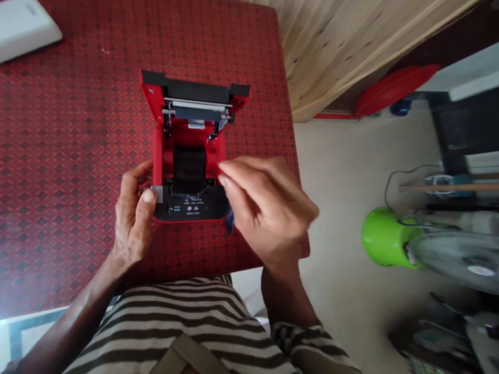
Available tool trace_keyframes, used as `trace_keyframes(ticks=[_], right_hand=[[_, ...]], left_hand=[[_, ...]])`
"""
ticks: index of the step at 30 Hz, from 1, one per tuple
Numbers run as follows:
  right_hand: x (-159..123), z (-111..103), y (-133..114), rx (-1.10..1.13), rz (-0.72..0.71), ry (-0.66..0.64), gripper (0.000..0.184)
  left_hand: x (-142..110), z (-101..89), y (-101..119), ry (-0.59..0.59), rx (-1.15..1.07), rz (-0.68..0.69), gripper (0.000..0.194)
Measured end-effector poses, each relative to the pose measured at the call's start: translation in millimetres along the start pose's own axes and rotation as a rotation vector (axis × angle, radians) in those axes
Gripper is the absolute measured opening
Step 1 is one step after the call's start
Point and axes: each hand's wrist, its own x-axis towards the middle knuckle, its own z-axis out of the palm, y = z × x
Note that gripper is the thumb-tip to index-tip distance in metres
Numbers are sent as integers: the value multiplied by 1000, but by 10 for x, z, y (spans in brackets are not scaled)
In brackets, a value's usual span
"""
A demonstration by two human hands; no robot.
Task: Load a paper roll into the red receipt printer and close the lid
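A red and black label printer (191,210) rests on the table with its lid (197,91) raised. Inside, a dark roll compartment (189,162) shows between red walls, and a roller (197,114) is mounted under the lid. My left hand (134,213) grips the printer's front left corner, thumb on top beside a small translucent patch. At the printer's right wall, my right hand (268,202) is closed in a pinch, fingertips by the rim. What the pinch holds, if anything, is hidden. A dark blue scrap (230,222) shows beneath that hand, mostly covered.
The table (78,130) has a red patterned cover, with a white object (27,28) at its far left corner. A wooden panel (331,41) rises beyond the right edge. On the floor to the right are a green bucket (384,236) and a fan (460,259).
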Motion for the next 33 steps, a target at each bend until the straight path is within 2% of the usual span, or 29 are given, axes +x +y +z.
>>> trace_keyframes(ticks=[2,4,6,10,15,19,26,30,33], right_hand=[[135,103,-25,-18,-64,-166,19],[245,240,-33,-76,-74,-343,17],[327,387,-31,-156,-63,-463,13],[436,603,-11,-267,-47,-616,14],[544,686,64,-318,-19,-728,19],[586,712,100,-336,-25,-774,21],[553,625,-1,-379,-2,-673,26],[503,480,-51,-287,-5,-602,17],[463,260,-60,-136,41,-492,16]], left_hand=[[-7,-3,-10,-25,20,18,62],[-10,-12,-20,-44,30,40,66],[-16,-24,-29,-65,42,48,67],[-36,-50,-35,-87,72,35,64],[-49,-63,-34,-100,74,15,63],[-45,-73,-27,-97,94,34,61],[-30,-85,-10,-108,113,60,59],[-32,-93,-18,-108,111,44,59],[-35,-99,-36,-109,106,35,58]])
